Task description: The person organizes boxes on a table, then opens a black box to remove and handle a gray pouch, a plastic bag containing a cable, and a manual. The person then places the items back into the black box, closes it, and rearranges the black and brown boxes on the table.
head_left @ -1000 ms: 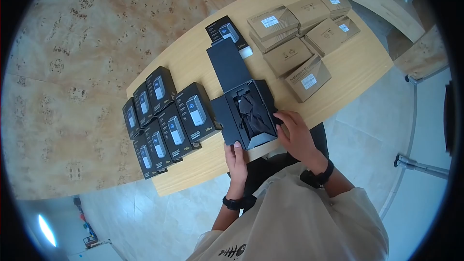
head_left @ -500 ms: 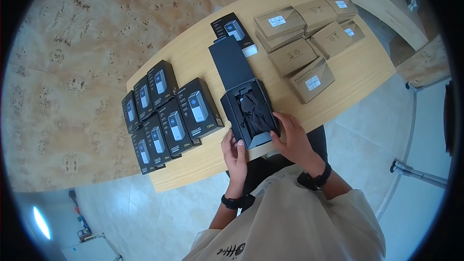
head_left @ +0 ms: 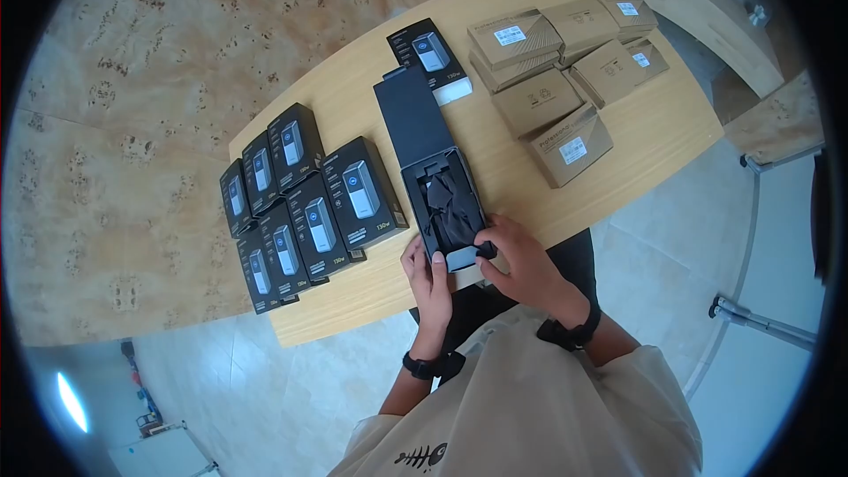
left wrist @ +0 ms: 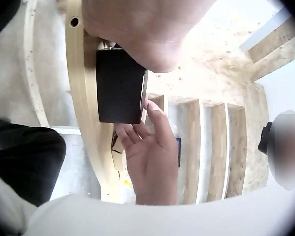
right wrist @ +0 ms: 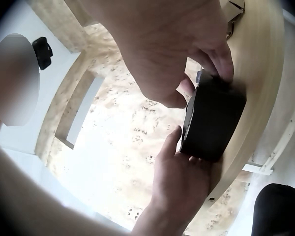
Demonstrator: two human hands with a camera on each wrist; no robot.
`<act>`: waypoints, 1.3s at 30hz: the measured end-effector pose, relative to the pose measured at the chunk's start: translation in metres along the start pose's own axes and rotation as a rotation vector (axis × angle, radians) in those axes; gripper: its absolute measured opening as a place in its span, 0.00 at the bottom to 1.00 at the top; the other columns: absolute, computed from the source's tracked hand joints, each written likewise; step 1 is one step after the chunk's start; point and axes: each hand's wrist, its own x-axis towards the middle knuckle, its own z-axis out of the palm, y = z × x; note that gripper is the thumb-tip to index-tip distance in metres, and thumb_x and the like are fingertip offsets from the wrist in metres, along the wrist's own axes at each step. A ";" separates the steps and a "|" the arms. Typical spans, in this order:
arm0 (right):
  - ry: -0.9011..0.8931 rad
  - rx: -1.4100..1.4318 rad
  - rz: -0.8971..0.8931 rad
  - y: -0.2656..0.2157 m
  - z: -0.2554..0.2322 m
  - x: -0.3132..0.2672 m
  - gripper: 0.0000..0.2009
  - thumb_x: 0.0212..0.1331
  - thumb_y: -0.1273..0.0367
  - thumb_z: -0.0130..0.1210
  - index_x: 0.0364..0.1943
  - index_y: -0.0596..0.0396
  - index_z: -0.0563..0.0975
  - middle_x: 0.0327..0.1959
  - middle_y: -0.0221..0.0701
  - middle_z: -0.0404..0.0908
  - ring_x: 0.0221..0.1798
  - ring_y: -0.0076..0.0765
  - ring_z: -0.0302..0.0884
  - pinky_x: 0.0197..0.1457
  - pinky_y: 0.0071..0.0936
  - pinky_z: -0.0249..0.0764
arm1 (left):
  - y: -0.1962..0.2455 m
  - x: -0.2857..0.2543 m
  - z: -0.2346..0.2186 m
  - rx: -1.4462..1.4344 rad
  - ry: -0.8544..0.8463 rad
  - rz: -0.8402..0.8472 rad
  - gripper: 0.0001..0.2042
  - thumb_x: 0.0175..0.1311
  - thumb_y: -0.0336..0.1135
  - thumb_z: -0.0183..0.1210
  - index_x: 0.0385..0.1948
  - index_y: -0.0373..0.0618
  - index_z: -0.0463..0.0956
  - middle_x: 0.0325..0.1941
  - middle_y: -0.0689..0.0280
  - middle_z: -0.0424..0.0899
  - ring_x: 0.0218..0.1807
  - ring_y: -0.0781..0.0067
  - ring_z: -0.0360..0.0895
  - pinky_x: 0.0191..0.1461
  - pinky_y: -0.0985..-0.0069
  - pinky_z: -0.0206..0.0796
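An open black box [head_left: 457,261] lies before the person, its long lid [head_left: 413,119] folded back away from them. Inside it is dark, crumpled wrapping [head_left: 452,205]. The left hand [head_left: 430,293] grips the near left corner, thumb at the upper edge and fingers along the side. At the near right corner, the right hand [head_left: 533,276] holds the box with curled index finger and thumb. Both wrist views show the box's plain dark outside: the right hand [left wrist: 155,160] in the left wrist view, the left hand [right wrist: 179,184] in the right wrist view.
Several printed black boxes [head_left: 360,193] stand grouped on the table [head_left: 353,106] at left. Another printed box [head_left: 430,55] lies beyond the lid. Several brown cartons [head_left: 572,148] are stacked at the right. A metal-framed stand [head_left: 768,325] is on the floor at right.
The side flap that lay outward on the box's left is no longer spread out. The box has shifted slightly left, and the right hand has moved left with it to the near right corner.
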 end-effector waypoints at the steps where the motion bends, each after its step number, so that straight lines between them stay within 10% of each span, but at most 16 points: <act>1: -0.004 0.018 -0.001 -0.001 0.000 0.000 0.15 0.66 0.66 0.64 0.54 0.52 0.77 0.61 0.50 0.76 0.61 0.63 0.77 0.66 0.48 0.73 | -0.002 0.000 -0.001 0.013 -0.005 0.000 0.24 0.81 0.40 0.53 0.68 0.28 0.70 0.69 0.49 0.68 0.73 0.52 0.65 0.80 0.64 0.52; 9: -0.061 0.139 0.069 -0.003 -0.006 -0.001 0.12 0.66 0.65 0.65 0.48 0.51 0.78 0.65 0.52 0.75 0.64 0.62 0.77 0.69 0.47 0.72 | -0.003 0.001 -0.006 -0.033 -0.030 -0.014 0.25 0.81 0.41 0.52 0.70 0.28 0.70 0.69 0.50 0.66 0.74 0.53 0.63 0.80 0.64 0.51; 14: -0.040 0.054 -0.054 0.004 -0.001 -0.004 0.12 0.63 0.68 0.67 0.47 0.52 0.77 0.67 0.51 0.73 0.67 0.62 0.75 0.69 0.46 0.71 | -0.005 0.003 -0.008 -0.138 -0.116 -0.013 0.34 0.68 0.33 0.69 0.73 0.32 0.65 0.71 0.51 0.64 0.76 0.54 0.61 0.81 0.65 0.53; 20: -0.044 0.068 0.031 0.003 0.002 -0.005 0.27 0.59 0.72 0.68 0.62 0.48 0.70 0.70 0.53 0.69 0.72 0.65 0.69 0.73 0.49 0.68 | 0.000 0.009 -0.021 0.114 -0.234 0.051 0.47 0.48 0.33 0.84 0.73 0.36 0.67 0.72 0.53 0.65 0.77 0.53 0.63 0.80 0.62 0.61; 31: -0.104 -0.002 0.171 0.004 0.006 -0.001 0.50 0.60 0.68 0.68 0.83 0.56 0.48 0.70 0.59 0.68 0.70 0.72 0.69 0.73 0.54 0.69 | 0.008 0.013 -0.024 0.186 -0.213 0.064 0.42 0.46 0.30 0.84 0.68 0.35 0.73 0.70 0.55 0.66 0.74 0.54 0.69 0.77 0.63 0.65; 39: -0.025 -0.116 0.122 0.011 0.009 -0.002 0.46 0.53 0.69 0.73 0.78 0.57 0.61 0.64 0.48 0.74 0.60 0.58 0.79 0.64 0.45 0.77 | 0.009 0.015 -0.025 0.205 -0.206 0.079 0.41 0.46 0.33 0.84 0.67 0.35 0.75 0.69 0.54 0.68 0.72 0.54 0.71 0.77 0.62 0.65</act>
